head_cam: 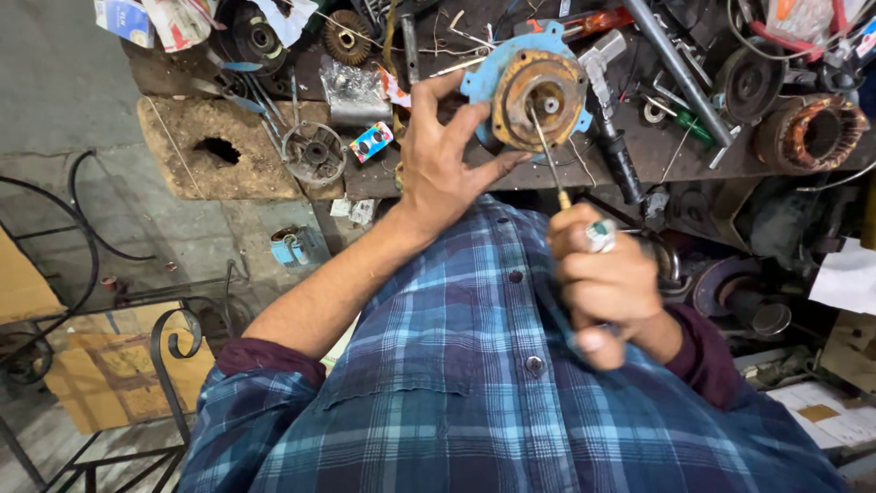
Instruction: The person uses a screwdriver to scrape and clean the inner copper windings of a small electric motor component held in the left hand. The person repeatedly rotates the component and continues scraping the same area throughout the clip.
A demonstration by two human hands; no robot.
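Left hand [438, 164] braces the blue-flanged motor end housing [534, 87] at the near edge of the cluttered surface [228, 155] — fingers spread against its left side, evidently to steady it. Right hand [607, 292] is closed around a screwdriver [547, 160], tip set into the rusty centre. A copper-wound stator [812, 132] lies far right, apart.
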